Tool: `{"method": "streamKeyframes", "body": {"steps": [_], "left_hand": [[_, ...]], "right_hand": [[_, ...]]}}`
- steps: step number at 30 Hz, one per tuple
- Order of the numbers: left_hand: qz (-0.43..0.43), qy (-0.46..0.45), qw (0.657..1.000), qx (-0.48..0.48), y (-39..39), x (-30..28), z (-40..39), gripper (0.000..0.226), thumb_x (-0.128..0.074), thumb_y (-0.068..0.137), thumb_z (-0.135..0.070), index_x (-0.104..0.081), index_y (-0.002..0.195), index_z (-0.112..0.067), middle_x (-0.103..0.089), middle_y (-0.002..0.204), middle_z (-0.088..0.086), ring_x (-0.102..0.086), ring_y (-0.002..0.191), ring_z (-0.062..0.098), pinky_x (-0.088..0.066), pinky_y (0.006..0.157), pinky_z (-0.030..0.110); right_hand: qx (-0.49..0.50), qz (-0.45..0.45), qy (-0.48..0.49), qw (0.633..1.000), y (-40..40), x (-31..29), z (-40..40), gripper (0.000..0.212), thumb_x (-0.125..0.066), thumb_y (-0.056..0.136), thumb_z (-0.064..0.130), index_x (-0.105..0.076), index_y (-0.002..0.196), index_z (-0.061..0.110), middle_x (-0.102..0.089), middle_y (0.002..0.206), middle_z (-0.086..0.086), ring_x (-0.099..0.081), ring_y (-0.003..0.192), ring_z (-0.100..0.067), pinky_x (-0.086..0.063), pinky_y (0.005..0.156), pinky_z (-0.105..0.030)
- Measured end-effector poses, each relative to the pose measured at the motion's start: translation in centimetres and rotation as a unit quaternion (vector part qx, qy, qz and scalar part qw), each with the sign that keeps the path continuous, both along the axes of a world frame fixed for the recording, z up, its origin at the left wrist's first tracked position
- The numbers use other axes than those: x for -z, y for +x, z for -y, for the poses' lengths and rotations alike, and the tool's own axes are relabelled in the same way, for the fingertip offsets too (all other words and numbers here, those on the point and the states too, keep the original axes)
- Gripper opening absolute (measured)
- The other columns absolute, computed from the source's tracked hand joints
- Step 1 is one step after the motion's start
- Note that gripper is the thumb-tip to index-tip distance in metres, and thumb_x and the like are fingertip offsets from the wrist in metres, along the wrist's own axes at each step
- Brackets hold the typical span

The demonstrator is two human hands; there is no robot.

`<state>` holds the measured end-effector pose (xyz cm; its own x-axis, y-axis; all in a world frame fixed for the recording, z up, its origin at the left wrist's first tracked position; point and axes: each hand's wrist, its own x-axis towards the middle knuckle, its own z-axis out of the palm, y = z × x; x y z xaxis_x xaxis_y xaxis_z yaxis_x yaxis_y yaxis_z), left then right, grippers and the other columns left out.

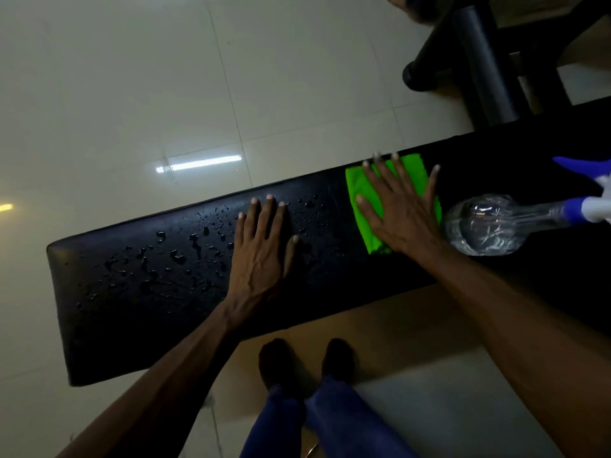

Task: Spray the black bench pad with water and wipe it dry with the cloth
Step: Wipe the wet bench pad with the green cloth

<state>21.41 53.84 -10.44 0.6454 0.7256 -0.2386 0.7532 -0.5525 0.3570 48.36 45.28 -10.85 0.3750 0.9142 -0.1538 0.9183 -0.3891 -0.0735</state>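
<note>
Green cloth [363, 190] under right hand [401, 213] fingers, wet bench pad [139, 292]

The black bench pad [139, 309] lies long and flat, beaded with water drops; on it a folded bright green cloth [367, 219], and beside the cloth a clear spray bottle [489, 223] on its side

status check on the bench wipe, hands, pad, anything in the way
Left hand flat on wet bench pad. Right hand flat on green cloth. Droplets unwiped at left. Spray bottle lying beside cloth, right.
</note>
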Motion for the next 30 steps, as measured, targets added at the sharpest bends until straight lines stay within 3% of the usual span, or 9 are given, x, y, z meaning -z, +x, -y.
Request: {"method": "streamKeyframes", "body": {"steps": [4,9,11,15,18,24,27,30], "left_hand": [[-0.005,0.013,1.000,0.002,-0.1,0.5,0.1,0.066,-0.032,0.107,-0.047,-0.013,0.162,-0.017,-0.002,0.171,0.008,0.004,0.158,0.028,-0.001,0.129,0.050],[-0.029,0.001,1.000,0.008,0.0,-0.4,-0.2,0.067,-0.031,0.107,-0.048,-0.009,0.162,-0.018,0.003,0.171,0.006,0.007,0.158,0.027,0.001,0.129,0.051],[-0.033,0.000,0.999,0.011,0.0,-0.6,-0.4,0.067,-0.031,0.106,-0.049,-0.009,0.162,-0.018,0.002,0.171,0.007,0.007,0.158,0.027,0.001,0.129,0.051],[-0.041,-0.003,0.999,0.003,0.1,-0.8,0.0,0.068,-0.031,0.106,-0.049,-0.007,0.162,-0.019,0.004,0.171,0.007,0.008,0.158,0.028,0.002,0.129,0.050],[-0.040,-0.002,0.999,-0.012,0.1,-0.8,0.7,0.068,-0.033,0.106,-0.047,-0.008,0.162,-0.019,0.004,0.171,0.007,0.008,0.158,0.028,0.001,0.129,0.050],[-0.041,-0.008,0.999,-0.033,0.6,-1.2,1.4,0.067,-0.028,0.107,-0.050,-0.008,0.162,-0.018,0.004,0.171,0.008,0.008,0.158,0.029,0.002,0.129,0.052],[-0.040,-0.015,0.998,-0.042,1.1,-1.6,1.5,0.071,-0.021,0.102,-0.053,-0.009,0.162,-0.017,0.004,0.170,0.008,0.009,0.158,0.029,0.004,0.128,0.051],[-0.031,-0.014,0.998,-0.045,1.1,-1.6,1.5,0.068,-0.027,0.105,-0.050,-0.011,0.162,-0.016,0.003,0.170,0.008,0.008,0.158,0.028,0.005,0.128,0.049]], "right_hand": [[0.072,-0.044,0.018,0.996,-1.6,0.5,-4.8,0.069,-0.027,0.104,0.059,-0.028,0.164,0.026,-0.018,0.175,0.000,-0.010,0.163,-0.026,-0.006,0.126,-0.071],[-0.069,0.013,0.010,0.997,-3.4,0.4,-1.3,0.070,-0.020,0.108,0.058,-0.010,0.168,0.023,-0.004,0.177,-0.006,-0.003,0.164,-0.028,0.002,0.126,-0.071],[-0.086,0.034,0.003,0.996,-1.9,0.0,0.7,0.070,-0.019,0.108,0.058,-0.011,0.167,0.023,-0.004,0.177,-0.007,-0.004,0.164,-0.029,0.003,0.126,-0.070],[-0.042,0.059,-0.013,0.997,-0.3,-0.5,-1.1,0.067,-0.021,0.108,0.054,-0.026,0.165,0.019,-0.015,0.175,-0.011,-0.013,0.162,-0.032,0.010,0.127,-0.064],[0.003,0.059,-0.018,0.998,-2.2,-0.3,-2.7,0.067,-0.018,0.109,0.050,-0.025,0.165,0.015,-0.016,0.174,-0.013,-0.013,0.162,-0.033,0.008,0.128,-0.063],[0.018,0.095,-0.042,0.994,-0.6,-1.9,-1.0,0.071,-0.012,0.103,0.071,-0.019,0.165,0.035,-0.012,0.176,-0.005,-0.006,0.163,-0.035,0.020,0.116,-0.075],[0.006,0.075,-0.050,0.996,-0.3,-2.0,-1.4,0.071,-0.016,0.104,0.067,-0.023,0.165,0.031,-0.018,0.174,-0.012,-0.011,0.162,-0.035,0.011,0.125,-0.069],[0.008,-0.011,-0.015,1.000,-0.2,-1.5,-1.3,0.069,-0.026,0.107,0.060,-0.019,0.166,0.026,-0.008,0.176,-0.013,-0.006,0.163,-0.033,-0.002,0.130,-0.059]]}}
